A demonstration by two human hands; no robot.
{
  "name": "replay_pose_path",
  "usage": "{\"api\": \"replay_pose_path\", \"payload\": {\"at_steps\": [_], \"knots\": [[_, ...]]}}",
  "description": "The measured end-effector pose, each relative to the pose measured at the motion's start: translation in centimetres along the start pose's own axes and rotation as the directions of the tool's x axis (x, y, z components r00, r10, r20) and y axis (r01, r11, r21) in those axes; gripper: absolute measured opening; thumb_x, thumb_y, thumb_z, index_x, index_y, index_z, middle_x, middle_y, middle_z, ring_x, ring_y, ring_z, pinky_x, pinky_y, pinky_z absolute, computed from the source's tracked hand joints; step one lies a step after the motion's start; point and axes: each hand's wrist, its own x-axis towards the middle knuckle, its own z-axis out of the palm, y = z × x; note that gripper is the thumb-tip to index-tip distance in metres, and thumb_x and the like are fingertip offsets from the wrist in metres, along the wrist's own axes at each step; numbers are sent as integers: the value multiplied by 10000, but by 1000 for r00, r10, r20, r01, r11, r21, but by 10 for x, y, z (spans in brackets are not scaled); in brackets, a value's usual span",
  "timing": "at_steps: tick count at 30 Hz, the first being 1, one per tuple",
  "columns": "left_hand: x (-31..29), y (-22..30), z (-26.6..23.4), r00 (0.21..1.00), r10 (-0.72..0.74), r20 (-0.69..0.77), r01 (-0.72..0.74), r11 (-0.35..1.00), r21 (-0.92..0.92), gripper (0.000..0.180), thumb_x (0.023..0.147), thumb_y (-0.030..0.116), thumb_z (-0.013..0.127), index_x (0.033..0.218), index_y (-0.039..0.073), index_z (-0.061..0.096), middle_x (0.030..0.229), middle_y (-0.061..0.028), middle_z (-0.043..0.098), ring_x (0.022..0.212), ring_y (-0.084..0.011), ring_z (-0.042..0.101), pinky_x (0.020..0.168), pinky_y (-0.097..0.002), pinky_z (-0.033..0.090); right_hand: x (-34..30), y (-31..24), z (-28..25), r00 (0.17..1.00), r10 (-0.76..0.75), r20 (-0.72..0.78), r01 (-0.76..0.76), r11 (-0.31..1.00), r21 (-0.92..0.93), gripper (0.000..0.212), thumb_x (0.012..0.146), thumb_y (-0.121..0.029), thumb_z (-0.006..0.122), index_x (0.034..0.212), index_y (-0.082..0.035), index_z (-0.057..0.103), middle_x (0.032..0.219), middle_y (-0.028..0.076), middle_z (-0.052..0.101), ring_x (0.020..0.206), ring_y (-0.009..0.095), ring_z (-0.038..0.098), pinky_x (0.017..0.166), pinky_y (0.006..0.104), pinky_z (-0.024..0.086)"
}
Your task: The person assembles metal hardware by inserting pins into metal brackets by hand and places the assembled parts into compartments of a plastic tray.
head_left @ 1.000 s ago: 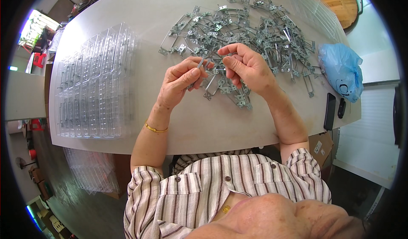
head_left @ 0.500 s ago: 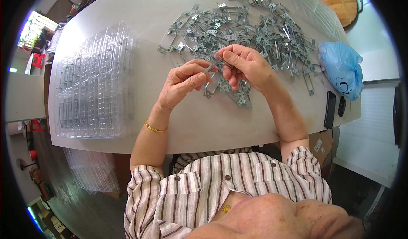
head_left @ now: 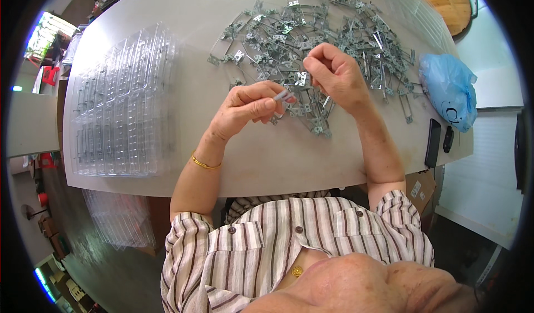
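Note:
My left hand (head_left: pixel 245 107) pinches a small grey metal piece (head_left: pixel 284 96) between thumb and fingers, just in front of the heap. Up and to the right, my right hand (head_left: pixel 337 78) hovers over the heap with thumb and forefinger pressed together. Whatever it may hold is too small or hidden to make out. A wide heap of thin metal brackets with rods (head_left: pixel 283 37) spreads over the table beyond both hands, and part of it is covered by my right hand.
Stacked clear plastic trays (head_left: pixel 122 107) with metal parts in their slots stand at the left of the white table (head_left: pixel 256 171). To the right lie a blue plastic bag (head_left: pixel 448 87), a black phone (head_left: pixel 432 143) and a small black object (head_left: pixel 448 139). More clear trays (head_left: pixel 119 218) sit below the table's left edge.
My hands have parted. The right one has moved up and to the right, away from the metal piece, while the left keeps hold of it and has shifted slightly.

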Motion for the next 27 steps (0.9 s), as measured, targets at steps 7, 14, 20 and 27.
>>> {"api": "replay_pose_path", "payload": {"at_steps": [7,14,20,27], "knots": [[1,-3,-4,987,36,-158,-76,963,-257,345,976,286,632,1013,-53,682,1104,-227,682,560,-140,530,513,-244,407,-13,-9,14,977,-205,-54,209,975,80,71,973,-65,632,998,-53,567,820,22,692,750,64,675,606,211,530],[0,-3,-2,987,32,-160,-81,946,-312,303,995,264,627,1061,-25,691,1032,-123,709,611,-106,515,541,-229,403,-13,4,29,814,-578,-56,542,790,-287,107,946,-52,686,942,-56,579,785,42,693,666,117,683,561,266,536],[-2,-6,-4,990,56,-132,-85,969,-231,311,993,271,632,971,-28,711,1173,-154,638,624,-146,556,539,-249,413,-11,15,34,704,-709,42,585,545,-600,157,924,-88,720,865,-67,576,648,63,612,512,153,598,459,302,450],[0,2,-3,976,48,-211,-95,971,-219,251,1013,232,610,1024,7,719,1088,-90,707,659,-84,525,565,-222,404,-13,10,37,750,-655,-91,541,688,-483,166,930,-88,710,846,-64,569,606,60,564,458,158,522,447,287,418]]}}
